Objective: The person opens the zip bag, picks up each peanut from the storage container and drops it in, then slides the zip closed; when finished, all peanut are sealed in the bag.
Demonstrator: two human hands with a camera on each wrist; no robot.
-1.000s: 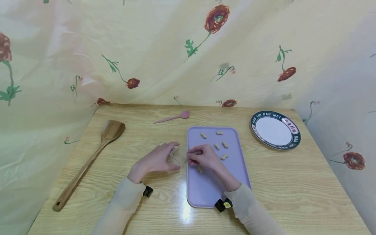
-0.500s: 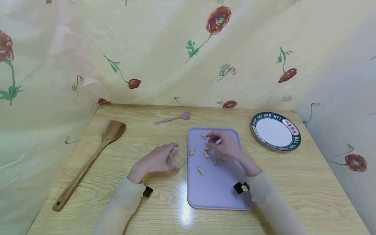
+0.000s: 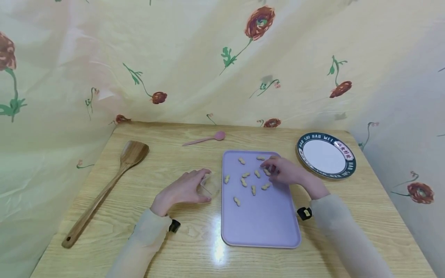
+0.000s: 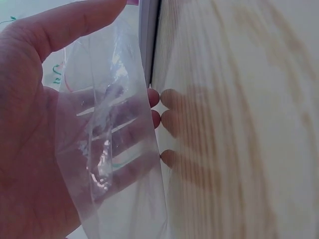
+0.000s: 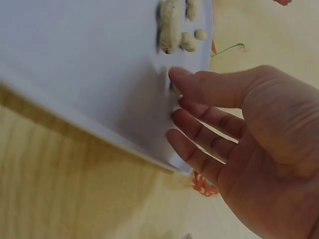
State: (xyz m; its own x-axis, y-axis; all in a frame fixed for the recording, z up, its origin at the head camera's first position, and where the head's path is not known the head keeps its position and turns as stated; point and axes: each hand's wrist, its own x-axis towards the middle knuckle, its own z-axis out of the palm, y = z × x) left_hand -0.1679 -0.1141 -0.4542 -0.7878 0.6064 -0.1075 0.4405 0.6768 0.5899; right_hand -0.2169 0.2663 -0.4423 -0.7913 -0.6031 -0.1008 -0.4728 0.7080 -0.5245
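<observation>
My left hand [image 3: 184, 189] is curved round a clear plastic bag [image 4: 104, 134] that stands on the table just left of the lilac tray [image 3: 257, 227]. In the left wrist view the fingers show through the wrinkled film, with the thumb along its other side. Several peanuts [image 3: 253, 190] lie scattered on the tray's far half. Over the tray's right side, my right hand [image 3: 286, 172] has thumb and fingertips around one peanut [image 3: 267, 172], which lies between them. In the right wrist view these fingers are only lightly bent, and the thumb mostly hides that peanut.
At the left lies a long wooden spatula [image 3: 133, 154], its handle toward the front. A pink spoon [image 3: 219, 135] lies behind the tray. To the right is a round white plate with a dark lettered rim [image 3: 304, 152]. Floral cloth [image 3: 194, 58] hangs behind the table.
My right hand has moved from the tray's left edge across to its right side, uncovering several peanuts. The left hand stays at the bag.
</observation>
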